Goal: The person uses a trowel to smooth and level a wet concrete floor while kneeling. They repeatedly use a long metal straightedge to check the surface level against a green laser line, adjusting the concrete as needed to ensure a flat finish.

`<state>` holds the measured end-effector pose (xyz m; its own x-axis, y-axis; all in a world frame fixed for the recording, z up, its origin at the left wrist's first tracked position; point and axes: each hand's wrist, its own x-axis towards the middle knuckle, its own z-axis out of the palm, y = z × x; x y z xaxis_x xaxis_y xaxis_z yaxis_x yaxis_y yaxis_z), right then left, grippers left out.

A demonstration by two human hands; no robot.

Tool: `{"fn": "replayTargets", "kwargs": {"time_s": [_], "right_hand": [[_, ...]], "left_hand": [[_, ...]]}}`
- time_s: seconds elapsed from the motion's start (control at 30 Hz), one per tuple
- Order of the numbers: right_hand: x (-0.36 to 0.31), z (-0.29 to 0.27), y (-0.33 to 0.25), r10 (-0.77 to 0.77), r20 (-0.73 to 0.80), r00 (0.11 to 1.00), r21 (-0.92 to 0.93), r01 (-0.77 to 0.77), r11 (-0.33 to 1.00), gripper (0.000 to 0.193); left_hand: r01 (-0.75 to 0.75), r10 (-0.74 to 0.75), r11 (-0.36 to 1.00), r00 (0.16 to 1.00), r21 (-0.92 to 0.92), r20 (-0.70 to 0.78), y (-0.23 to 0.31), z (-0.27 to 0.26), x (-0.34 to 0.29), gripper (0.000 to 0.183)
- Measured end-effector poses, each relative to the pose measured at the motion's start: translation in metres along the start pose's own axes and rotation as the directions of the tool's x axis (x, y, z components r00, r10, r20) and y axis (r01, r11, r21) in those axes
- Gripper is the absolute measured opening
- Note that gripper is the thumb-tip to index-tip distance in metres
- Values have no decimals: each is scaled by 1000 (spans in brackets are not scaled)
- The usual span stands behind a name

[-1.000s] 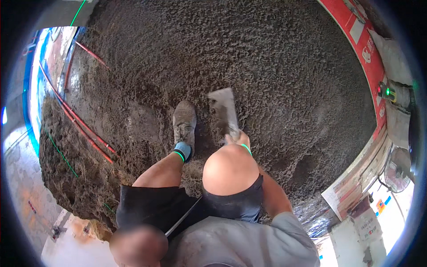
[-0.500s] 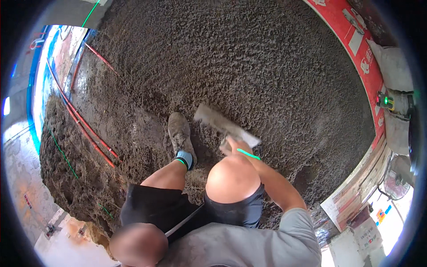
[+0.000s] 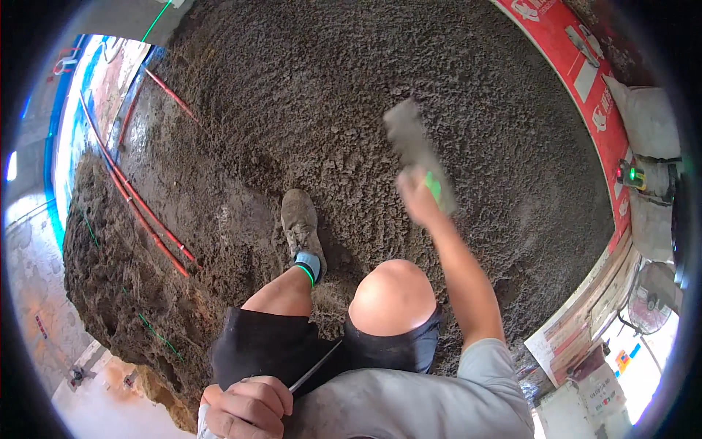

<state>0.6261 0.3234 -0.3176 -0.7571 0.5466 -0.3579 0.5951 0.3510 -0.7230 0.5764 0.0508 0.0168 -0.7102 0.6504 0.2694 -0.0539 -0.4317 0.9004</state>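
My right hand (image 3: 419, 196) is closed round the handle of a flat, rectangular plastering trowel (image 3: 409, 135). The grey blade, blurred by motion, lies over the rough, dark wet mortar (image 3: 322, 95), pointing away from me; whether it touches cannot be told. A green light patch falls beside the hand. Near the lower edge my left hand (image 3: 250, 408) is curled closed by my body. A thin pale rod or cord (image 3: 316, 366) runs from its fingers across my dark shorts; what the fingers hold is not clear.
My left shoe (image 3: 300, 219) stands on the mortar. Red pipes (image 3: 139, 205) emerge at the left beside a rough mortar heap (image 3: 110, 271). A red printed board (image 3: 585, 80) edges the right side, with a laser device (image 3: 631, 175) and a fan (image 3: 651, 296) beyond.
My right hand has swept the trowel forward and slightly right, away from my knees, and the blade has turned to point farther ahead. My left hand's fingers now show at the lower edge.
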Motion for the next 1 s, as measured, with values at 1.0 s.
{"fn": "replayTargets", "kwargs": {"time_s": [1.0], "right_hand": [[25, -53, 90, -16, -61, 998, -168, 6, 986, 48]], "left_hand": [[90, -91, 996, 979, -10, -180, 4, 5, 2, 17]]}}
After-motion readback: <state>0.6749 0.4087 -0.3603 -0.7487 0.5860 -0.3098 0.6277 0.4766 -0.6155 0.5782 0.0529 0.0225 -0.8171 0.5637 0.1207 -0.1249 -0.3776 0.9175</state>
